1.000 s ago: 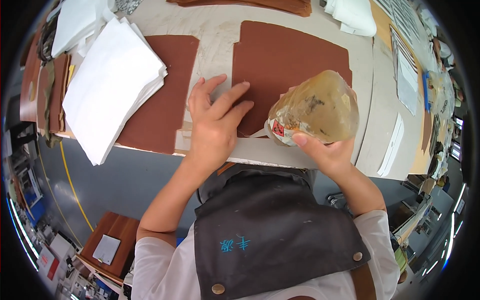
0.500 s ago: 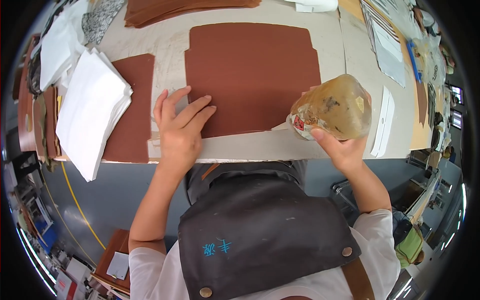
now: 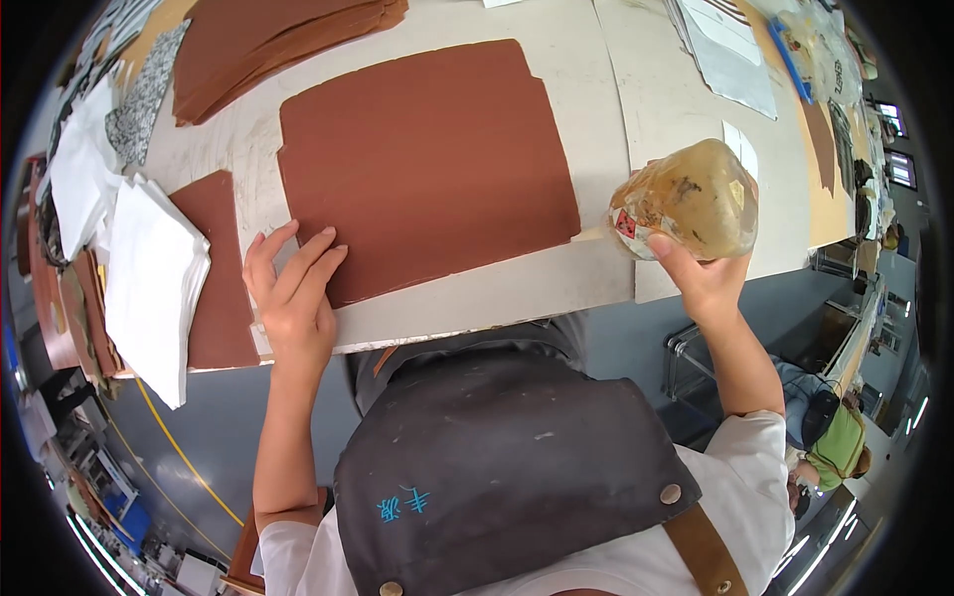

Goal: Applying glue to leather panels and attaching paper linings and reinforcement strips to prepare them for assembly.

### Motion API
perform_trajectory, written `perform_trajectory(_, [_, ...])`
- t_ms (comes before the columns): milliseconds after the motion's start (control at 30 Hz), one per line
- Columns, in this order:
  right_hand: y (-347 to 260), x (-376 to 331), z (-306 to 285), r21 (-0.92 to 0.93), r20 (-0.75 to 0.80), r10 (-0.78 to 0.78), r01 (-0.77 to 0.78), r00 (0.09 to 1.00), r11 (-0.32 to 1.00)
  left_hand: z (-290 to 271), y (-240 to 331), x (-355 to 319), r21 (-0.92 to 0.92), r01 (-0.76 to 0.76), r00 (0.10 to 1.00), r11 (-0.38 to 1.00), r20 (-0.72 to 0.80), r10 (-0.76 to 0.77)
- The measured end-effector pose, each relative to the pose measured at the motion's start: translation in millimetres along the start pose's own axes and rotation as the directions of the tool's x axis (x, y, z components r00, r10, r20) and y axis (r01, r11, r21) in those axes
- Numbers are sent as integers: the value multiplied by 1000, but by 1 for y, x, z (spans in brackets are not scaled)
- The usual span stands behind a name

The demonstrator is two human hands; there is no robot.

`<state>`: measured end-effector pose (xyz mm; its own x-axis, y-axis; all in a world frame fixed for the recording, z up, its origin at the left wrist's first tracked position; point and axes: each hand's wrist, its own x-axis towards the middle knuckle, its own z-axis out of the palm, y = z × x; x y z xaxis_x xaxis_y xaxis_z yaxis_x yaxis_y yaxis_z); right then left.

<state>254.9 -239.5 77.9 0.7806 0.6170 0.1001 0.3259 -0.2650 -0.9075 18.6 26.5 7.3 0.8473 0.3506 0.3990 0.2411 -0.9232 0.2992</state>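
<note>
A large reddish-brown sheet (image 3: 427,169), leather-like and notched at its corners, lies flat on the pale table. My left hand (image 3: 295,293) rests at its lower left corner, fingers spread, the tips on the sheet. To the right of the sheet, my right hand (image 3: 708,283) grips a cloudy yellowish plastic bottle (image 3: 686,199), tilted with its broad rounded end toward me. Dark stains and a label with a red mark show on it. Most of the right fingers are hidden behind the bottle, as is whatever its far end touches.
White sheets (image 3: 154,288) are stacked at the left over another brown piece (image 3: 214,318), overhanging the table's front edge. More brown sheets (image 3: 268,50) are piled at the back left. Grey-white sheets (image 3: 730,65) and a blue tray (image 3: 790,60) lie at the back right.
The view has turned, so the table's things appear shifted left and tilted. The bottle in my right hand has moved off the sheet's right edge. My left hand stays by the sheet's corner.
</note>
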Motion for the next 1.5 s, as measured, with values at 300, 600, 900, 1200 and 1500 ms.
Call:
perform_trajectory(300, [-10, 67, 3, 796, 57, 199, -165, 978, 583, -8, -2, 4, -196, 142, 990, 970, 21, -140])
perform_trajectory(600, [-38, 141, 147, 353, 59, -259, 222, 964, 909, 2, -22, 19, -95, 3, 999, 995, -46, -7])
perform_trajectory(900, [-43, 167, 229, 428, 87, -440, 365, 894, 827, 5, -24, 20, -137, 61, 998, 989, -1, -61])
perform_trajectory(1200, [-39, 172, 216, 243, 64, -489, 461, 870, 853, 1, -23, 21, -152, 84, 996, 985, 32, -80])
perform_trajectory(1500, [-26, 169, 166, 202, 56, -367, 350, 928, 915, -1, -22, 22, -118, 74, 997, 990, 42, -70])
